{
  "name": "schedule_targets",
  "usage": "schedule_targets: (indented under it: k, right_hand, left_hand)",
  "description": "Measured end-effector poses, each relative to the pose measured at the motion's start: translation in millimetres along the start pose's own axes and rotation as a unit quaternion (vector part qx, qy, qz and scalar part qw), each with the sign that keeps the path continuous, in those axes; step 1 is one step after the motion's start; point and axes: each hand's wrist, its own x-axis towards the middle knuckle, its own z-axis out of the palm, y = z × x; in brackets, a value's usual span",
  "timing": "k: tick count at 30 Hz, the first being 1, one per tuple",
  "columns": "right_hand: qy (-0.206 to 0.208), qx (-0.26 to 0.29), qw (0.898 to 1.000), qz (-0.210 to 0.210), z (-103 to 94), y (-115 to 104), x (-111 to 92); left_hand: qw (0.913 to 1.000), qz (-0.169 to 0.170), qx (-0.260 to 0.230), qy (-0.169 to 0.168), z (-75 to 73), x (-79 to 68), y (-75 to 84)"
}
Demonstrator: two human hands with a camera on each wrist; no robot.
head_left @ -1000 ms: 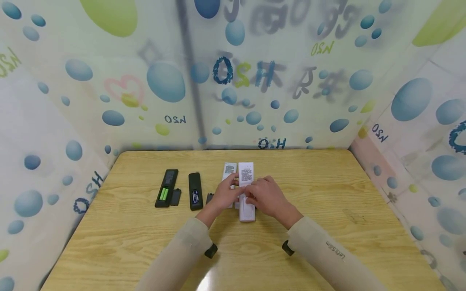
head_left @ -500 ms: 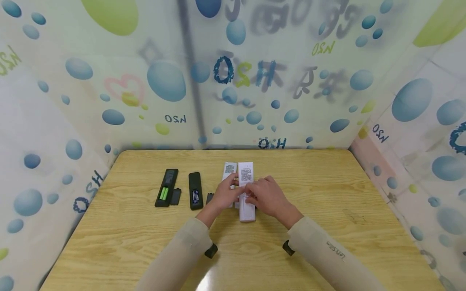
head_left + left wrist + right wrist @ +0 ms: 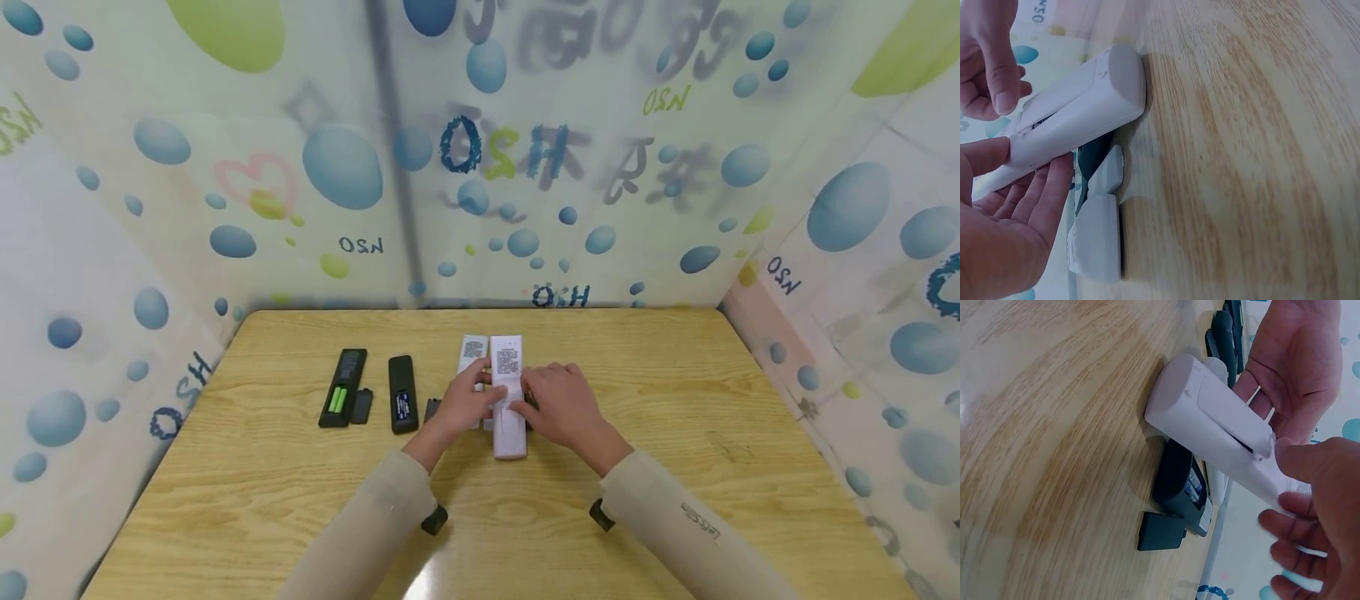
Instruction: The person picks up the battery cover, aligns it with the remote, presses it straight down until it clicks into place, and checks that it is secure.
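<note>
A white remote control (image 3: 510, 437) is tilted up off the table, its back facing up. My left hand (image 3: 467, 400) grips it, thumb on one side and fingers beneath. The battery cover (image 3: 1235, 415) lies in its place on the back, with a dark gap along one edge. My right hand (image 3: 562, 404) is at the remote's right side, fingers loosely bent, thumb close over the cover's end; in the left wrist view that thumb (image 3: 1005, 100) looks apart from the remote. Beside my left hand lies another white remote (image 3: 472, 346), partly hidden.
At left lie a black remote (image 3: 352, 362) with green batteries, its loose cover (image 3: 362, 407), and a second black remote (image 3: 402, 371) with blue batteries. The right wrist view shows another dark remote (image 3: 1175, 481) with batteries and a black cover (image 3: 1160, 532) on the wooden table (image 3: 675, 500).
My right hand has shifted a little to the right, away from the battery cover and my left thumb. My left hand and the white remote have barely moved.
</note>
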Motion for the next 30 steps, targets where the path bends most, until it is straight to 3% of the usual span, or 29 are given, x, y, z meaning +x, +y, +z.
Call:
schedule_targets:
  k: [6, 30]
  right_hand:
    - [-0.027, -0.02, 0.999, 0.041, 6.1, 0, -3]
    - [-0.064, -0.011, 0.997, 0.047, 8.3, -4, -1]
  left_hand:
    - [1.0, -0.003, -0.001, -0.002, 0.3, -1.2, 0.0]
    - [0.9999, 0.004, -0.012, -0.003, -1.3, -2.0, -0.6]
